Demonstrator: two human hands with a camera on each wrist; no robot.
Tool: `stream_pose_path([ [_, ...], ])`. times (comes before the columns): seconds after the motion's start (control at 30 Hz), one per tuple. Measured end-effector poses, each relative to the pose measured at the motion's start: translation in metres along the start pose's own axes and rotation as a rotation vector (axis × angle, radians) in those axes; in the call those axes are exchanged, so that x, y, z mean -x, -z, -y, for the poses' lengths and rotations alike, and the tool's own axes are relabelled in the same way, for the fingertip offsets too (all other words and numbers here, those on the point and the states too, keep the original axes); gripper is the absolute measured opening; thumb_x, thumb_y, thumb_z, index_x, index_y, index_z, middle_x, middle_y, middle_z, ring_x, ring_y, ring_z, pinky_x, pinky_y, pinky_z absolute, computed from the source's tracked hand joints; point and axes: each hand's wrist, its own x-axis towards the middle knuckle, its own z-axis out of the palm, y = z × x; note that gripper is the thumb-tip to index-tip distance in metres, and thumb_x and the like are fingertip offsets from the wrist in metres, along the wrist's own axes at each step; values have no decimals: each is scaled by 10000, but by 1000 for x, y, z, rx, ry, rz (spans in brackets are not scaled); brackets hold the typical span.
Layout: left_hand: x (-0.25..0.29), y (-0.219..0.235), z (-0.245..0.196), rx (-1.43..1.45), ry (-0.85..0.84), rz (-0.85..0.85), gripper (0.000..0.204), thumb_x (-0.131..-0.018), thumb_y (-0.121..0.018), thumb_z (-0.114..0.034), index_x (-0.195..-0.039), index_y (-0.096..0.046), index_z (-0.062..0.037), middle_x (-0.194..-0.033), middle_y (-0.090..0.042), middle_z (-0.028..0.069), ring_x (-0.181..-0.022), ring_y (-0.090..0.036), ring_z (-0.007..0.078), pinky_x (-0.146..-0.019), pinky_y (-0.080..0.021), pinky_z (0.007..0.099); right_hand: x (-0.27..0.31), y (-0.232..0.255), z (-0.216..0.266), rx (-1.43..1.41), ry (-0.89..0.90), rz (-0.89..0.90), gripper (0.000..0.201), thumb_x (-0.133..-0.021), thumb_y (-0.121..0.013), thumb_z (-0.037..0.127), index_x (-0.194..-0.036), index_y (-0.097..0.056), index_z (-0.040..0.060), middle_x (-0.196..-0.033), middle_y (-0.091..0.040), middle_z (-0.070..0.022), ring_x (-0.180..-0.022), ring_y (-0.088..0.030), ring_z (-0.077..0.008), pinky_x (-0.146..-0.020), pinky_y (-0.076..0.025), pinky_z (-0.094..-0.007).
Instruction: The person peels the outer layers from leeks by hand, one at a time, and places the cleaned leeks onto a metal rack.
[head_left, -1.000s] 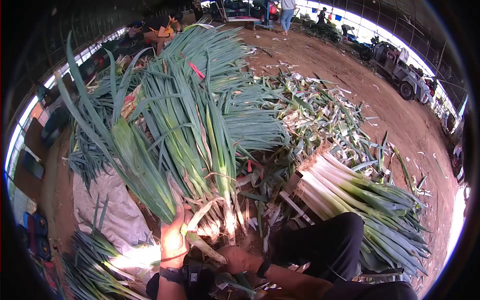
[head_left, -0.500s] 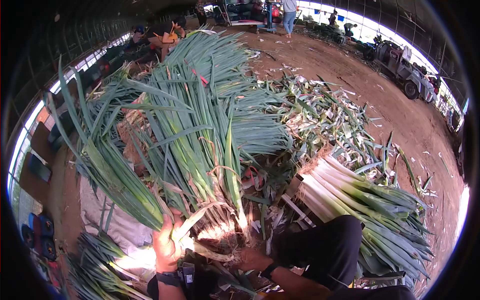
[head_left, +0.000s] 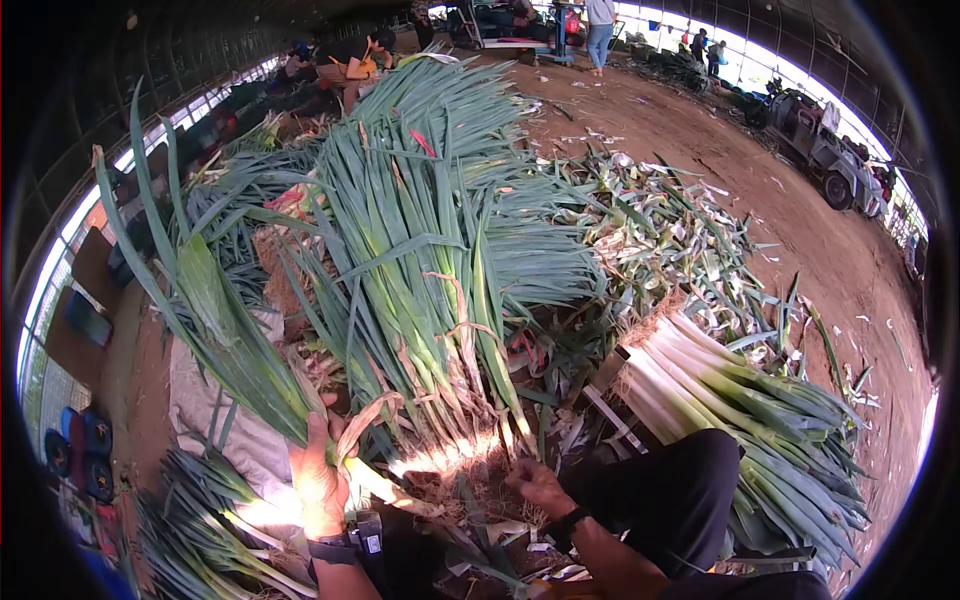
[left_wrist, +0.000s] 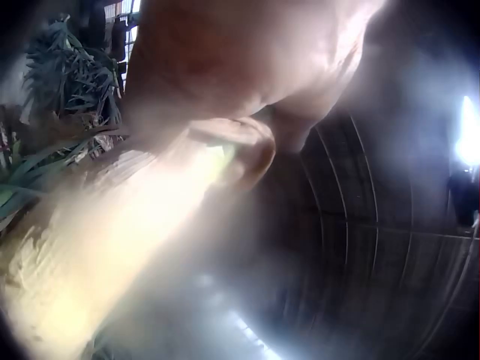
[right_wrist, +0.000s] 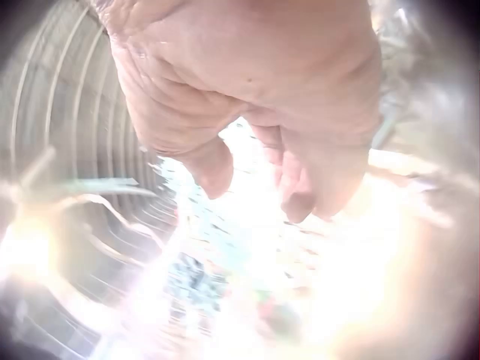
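In the head view my left hand [head_left: 322, 475] grips a leek [head_left: 235, 330] around its shaft. Its green leaves fan up and left, and a dry peeled leaf hangs by the hand. The leek's pale shaft and root end [left_wrist: 112, 247] fill the lower left of the left wrist view. My right hand [head_left: 542, 488] is apart from that leek, near the root ends of a large pile of leeks [head_left: 400, 300]. In the right wrist view, a gap shows between its thumb [right_wrist: 214, 172] and loosely bent fingers, with nothing held.
Cleaned leeks [head_left: 720, 400] lie stacked on a low rack at my right, beside my knee [head_left: 690, 470]. Leaf scraps [head_left: 650, 220] spread beyond. More leeks [head_left: 195, 520] rest at lower left near a pale sack [head_left: 215, 400]. A vehicle [head_left: 845, 170] and people stand farther off.
My right hand has left the held leek's root end and moved right. My left hand, still holding the leek, has shifted slightly left and down.
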Motion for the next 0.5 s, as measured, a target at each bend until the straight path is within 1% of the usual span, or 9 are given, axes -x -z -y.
stream_pose_path([
  [0.03, 2, -6, 5, -25, -56, -39, 400, -975, -621, -296, -1196, -534, 26, -770, -498, 7, -664, -491, 91, -560, -450, 244, -7, -5, 24, -349, 131, -3, 503, -826, -764, 341, -1191, -618, 28, -1054, -687, -122, -997, -645, -226, -862, -500, -364],
  [0.1, 1, -1, 22, -24, -63, 2, 398, -979, -611, -314, -1205, -539, 5, -795, -520, 8, -672, -503, 93, -561, -437, 238, -5, -3, 105, -441, 284, 264, 538, -866, -745, 281, -1311, -545, 54, -1108, -654, -102, -1023, -611, -180, -877, -497, -340],
  [0.17, 6, -12, 30, -12, -105, 42, 420, -986, -586, -376, -1211, -537, -24, -832, -539, 5, -692, -507, 98, -587, -410, 237, 28, -4, 187, -269, 398, 376, 636, -882, -731, 238, -1409, -441, 31, -1226, -599, -115, -1119, -567, -196, -984, -447, -346],
  [0.2, 6, -15, 36, -12, -115, 40, 442, -986, -573, -405, -1213, -533, -28, -843, -538, 4, -704, -507, 101, -593, -414, 243, 38, -11, 201, -96, 503, 329, 644, -880, -730, 235, -1411, -433, 26, -1247, -590, -133, -1156, -561, -215, -999, -443, -360],
  [0.23, 5, -15, 44, -12, -125, 38, 464, -986, -560, -435, -1216, -529, -32, -854, -537, 4, -715, -508, 103, -599, -417, 249, 41, -20, 210, 77, 604, 280, 652, -878, -729, 231, -1414, -424, 20, -1268, -581, -150, -1193, -556, -234, -1014, -438, -373],
  [0.3, 6, -19, 55, 27, -155, 94, 501, -992, -508, -494, -1223, -531, -49, -971, -586, 40, -875, -557, 138, -791, -456, 288, 38, -45, 187, 93, 703, 165, 604, -878, -719, 201, -1396, -455, 35, -1233, -597, -166, -1134, -582, -238, -982, -454, -364],
  [0.4, 12, -28, 48, 175, -63, 83, 475, -996, -522, -461, -1227, -532, -47, -1046, -609, 60, -978, -574, 167, -898, -451, 329, 44, -59, 167, -200, 323, 240, 428, -925, -662, 204, -1289, -550, 9, -1146, -624, -169, -1019, -579, -193, -895, -472, -353],
  [0.47, 11, -24, 43, 292, 186, 132, 444, -998, -545, -408, -1240, -530, -36, -1097, -617, 72, -1016, -585, 190, -924, -458, 355, 56, -55, 153, -265, 354, 235, 428, -936, -651, 215, -1294, -544, 5, -1156, -626, -160, -1040, -578, -192, -907, -468, -351],
  [0.5, 11, -25, 39, 296, 188, 131, 444, -998, -545, -408, -1240, -530, -36, -1097, -617, 72, -1016, -585, 190, -924, -458, 355, 60, -51, 150, -327, 391, 221, 429, -947, -639, 226, -1299, -538, 2, -1166, -627, -151, -1061, -577, -192, -919, -465, -348],
])
